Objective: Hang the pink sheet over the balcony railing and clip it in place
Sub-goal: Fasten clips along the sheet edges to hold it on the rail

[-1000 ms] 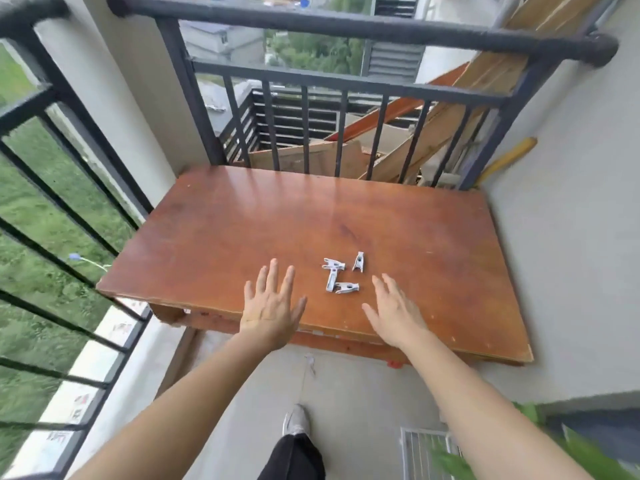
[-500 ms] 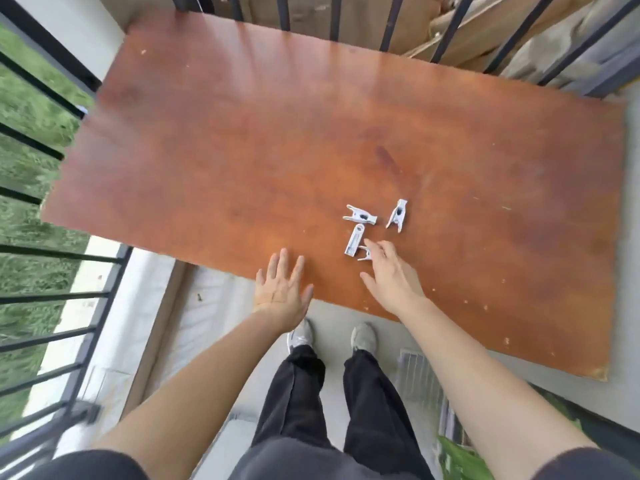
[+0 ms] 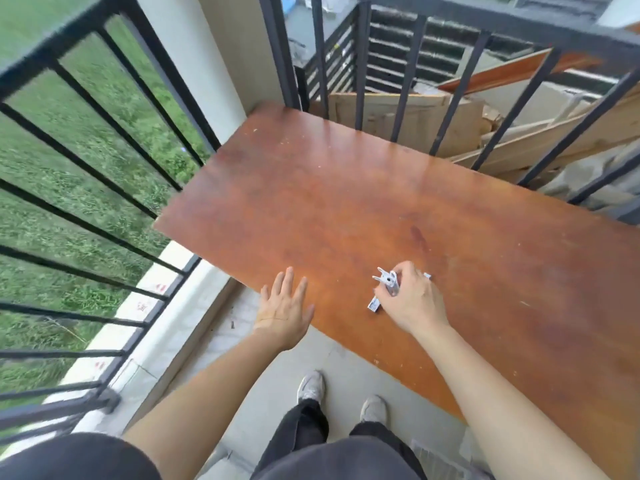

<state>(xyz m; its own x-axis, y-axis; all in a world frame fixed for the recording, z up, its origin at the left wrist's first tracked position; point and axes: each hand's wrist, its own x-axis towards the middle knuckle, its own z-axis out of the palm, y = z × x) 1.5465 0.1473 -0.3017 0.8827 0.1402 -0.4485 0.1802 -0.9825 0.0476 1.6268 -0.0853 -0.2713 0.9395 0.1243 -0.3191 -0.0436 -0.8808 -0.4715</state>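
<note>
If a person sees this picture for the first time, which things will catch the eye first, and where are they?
First comes the large reddish-brown wooden tabletop filling the middle, set in the corner of a black balcony railing. Near its front edge, the right hand closes over small white clips, while the left hand is spread flat and empty beside it. No pink sheet is in view.

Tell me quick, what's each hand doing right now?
Left hand: open, flat, fingers spread, holding nothing.
Right hand: closed on the white clips on the wooden table.
</note>
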